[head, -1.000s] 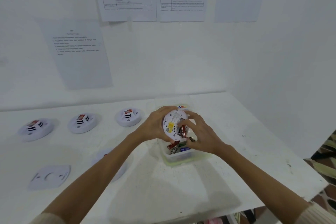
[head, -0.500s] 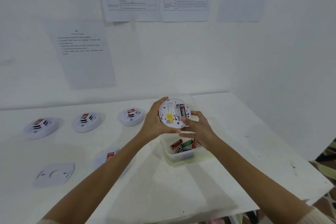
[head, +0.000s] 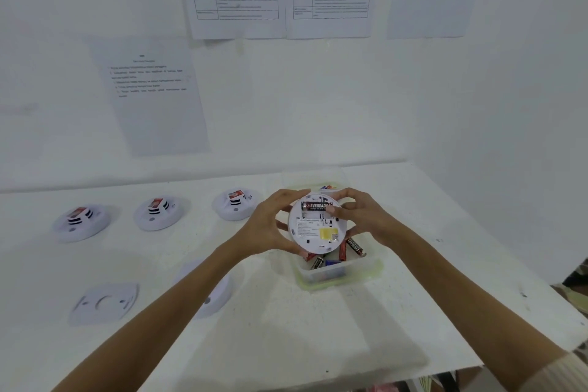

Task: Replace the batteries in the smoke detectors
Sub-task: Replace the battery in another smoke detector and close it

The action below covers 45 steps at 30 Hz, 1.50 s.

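A round white smoke detector is held up above the table with its back facing me. One black battery lies in its open compartment. My left hand grips the detector's left rim. My right hand holds the right rim, its thumb pressing on the battery's end. Right below stands a clear plastic tub holding several loose batteries.
Three detectors with red tags lie in a row at the back left. Another detector sits partly under my left forearm. A mounting plate lies front left. A second tub stands behind my hands. Papers hang on the wall.
The detector was lifted from just above the tub and turned, so the battery now lies across its top. My right hand moved from the tub's batteries up to the detector's right rim.
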{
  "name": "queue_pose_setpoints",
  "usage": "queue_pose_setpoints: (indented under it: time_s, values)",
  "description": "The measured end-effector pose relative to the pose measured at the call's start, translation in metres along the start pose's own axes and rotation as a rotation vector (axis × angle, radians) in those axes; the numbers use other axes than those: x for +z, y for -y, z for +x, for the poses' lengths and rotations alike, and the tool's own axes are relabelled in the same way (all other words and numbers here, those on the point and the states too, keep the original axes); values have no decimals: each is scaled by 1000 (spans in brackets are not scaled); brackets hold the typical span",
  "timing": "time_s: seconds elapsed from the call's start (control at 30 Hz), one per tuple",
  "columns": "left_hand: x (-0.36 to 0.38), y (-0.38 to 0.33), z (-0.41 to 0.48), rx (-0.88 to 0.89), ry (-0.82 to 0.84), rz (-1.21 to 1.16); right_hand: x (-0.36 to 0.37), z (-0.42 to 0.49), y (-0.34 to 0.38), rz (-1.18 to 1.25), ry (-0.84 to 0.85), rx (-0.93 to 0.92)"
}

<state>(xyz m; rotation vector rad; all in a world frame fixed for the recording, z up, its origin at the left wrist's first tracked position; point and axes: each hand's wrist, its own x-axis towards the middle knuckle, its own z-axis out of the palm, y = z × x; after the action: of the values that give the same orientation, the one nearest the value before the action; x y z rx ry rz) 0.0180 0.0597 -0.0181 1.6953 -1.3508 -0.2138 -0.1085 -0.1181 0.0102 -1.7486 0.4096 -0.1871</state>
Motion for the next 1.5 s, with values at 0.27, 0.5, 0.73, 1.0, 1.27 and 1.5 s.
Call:
queue_pose_setpoints:
  time_s: [0.27, 0.5, 0.73, 1.0, 1.27, 1.5]
  values:
    - [7, 0, -2, 67, -26, 67, 8, 2, -1, -5, -118, -79]
    - [16, -6, -1, 53, -142, 8, 26, 0, -5, -380, -374, -178]
    - [18, -5, 2, 91, -147, 29, 45, -4, -5, -571, -451, -221]
    - [17, -3, -1, 166, -134, 97, 59, -5, -3, -552, -491, -211]
    - [16, -2, 1, 203, -111, 169, 63, -4, -1, -572, -519, -214]
    - [19, 4, 6, 159, -91, 153, 62, -3, -4, -628, -491, -219]
